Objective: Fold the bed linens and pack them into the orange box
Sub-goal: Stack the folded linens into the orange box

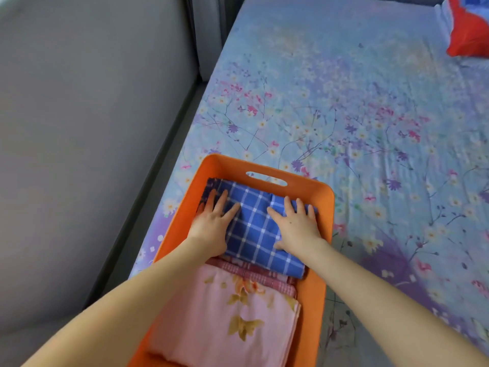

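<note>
Floral bed [344,102] carries the orange box [326,207], with left hand [211,221] and right hand [296,223] flat at its far end, fingers spread and gripping nothing, pressing the folded blue checked linen [254,231] down, probably to seat it level beside the pink linen [225,313] at the box's near end.

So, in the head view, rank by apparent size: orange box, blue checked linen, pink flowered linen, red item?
1. orange box
2. pink flowered linen and blue checked linen: pink looks larger, but it is nearer the camera, so unsure
3. red item, far off and cropped
</note>
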